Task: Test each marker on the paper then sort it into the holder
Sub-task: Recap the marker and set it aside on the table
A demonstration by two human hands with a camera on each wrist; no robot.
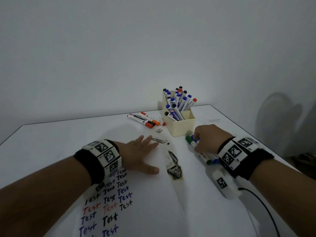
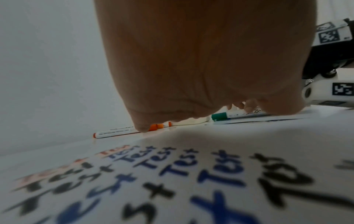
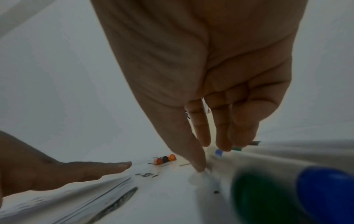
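Head: L hand (image 1: pixel 136 155) lay flat, fingers spread, pinning the paper (image 1: pixel 150 202). R hand (image 1: pixel 207 140) reached onto the green/blue markers (image 1: pixel 192 140) just beside the holder (image 1: pixel 179 124) — fingers curled over them.

L wrist: palm down on the sheet; a green marker (image 2: pixel 228 116) lay beyond.

R wrist: fingertips (image 3: pixel 199 168) at the table, grip not clear. Risk — two markers lifted at once, or one rolling off.

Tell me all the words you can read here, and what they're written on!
"Test": handwritten many times in black, blue and red on the white paper sheet.
Print on the white marker barrels in the cream plastic holder and on the white table: too small to read.
Black-and-white square codes on the wristbands: patterns, not words.
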